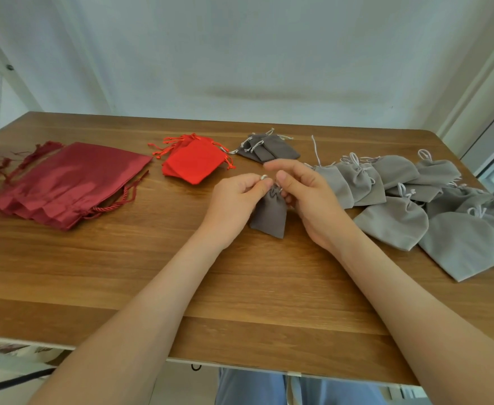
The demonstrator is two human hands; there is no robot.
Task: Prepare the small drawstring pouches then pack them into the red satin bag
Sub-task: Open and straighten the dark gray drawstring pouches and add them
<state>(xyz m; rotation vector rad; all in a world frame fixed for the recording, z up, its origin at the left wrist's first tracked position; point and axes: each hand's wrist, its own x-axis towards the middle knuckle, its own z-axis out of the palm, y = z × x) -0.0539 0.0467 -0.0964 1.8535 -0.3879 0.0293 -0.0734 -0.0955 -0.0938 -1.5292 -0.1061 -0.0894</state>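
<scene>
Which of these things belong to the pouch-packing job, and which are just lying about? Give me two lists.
Part of the job:
dark grey pouch, pinched at its mouth by the left hand and right hand
spare dark grey pouches
small red pouches
red satin bags

Probably just lying about:
larger light grey pouches

The mouth of the dark grey pouch (269, 213) is hidden behind the fingers (257, 188) of the left hand (237, 197) and right hand (307, 197), so whether it is drawn closed cannot be told. Far right of that pouch, the outermost of the light grey pouches (394, 223) is cut by the picture's edge. Far left of it, the red satin bags (70, 182) overlap, their number unclear.
</scene>
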